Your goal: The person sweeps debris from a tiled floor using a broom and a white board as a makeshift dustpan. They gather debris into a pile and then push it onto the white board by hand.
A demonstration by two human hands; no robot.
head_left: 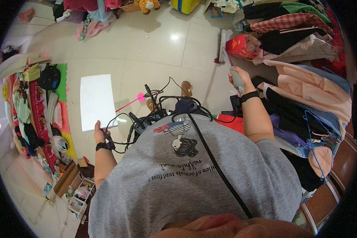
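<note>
At the left, my left hand point(99, 133) grips the near edge of a flat white rectangular board point(96, 101), thumb on top and the other fingers mostly hidden. It cannot be told whether this is a solid board or a shallow box. Out to the right, my right hand point(245, 81) is closed around the grey grip of a broom point(236, 77). The broom's pale head point(223, 43), with dark reddish bristles, is beside a red gift bag point(242, 47). Black straps circle both wrists.
Heaped clothes point(305, 75) and a blue hanger point(315, 152) line the right side. Black cables point(162, 99) hang at my waist. A pink stick point(127, 105) shows beyond them. Brown footwear point(187, 88) is on the tiled floor. Left are coloured foam mats point(63, 85); a yellow case point(185, 5) stands far off.
</note>
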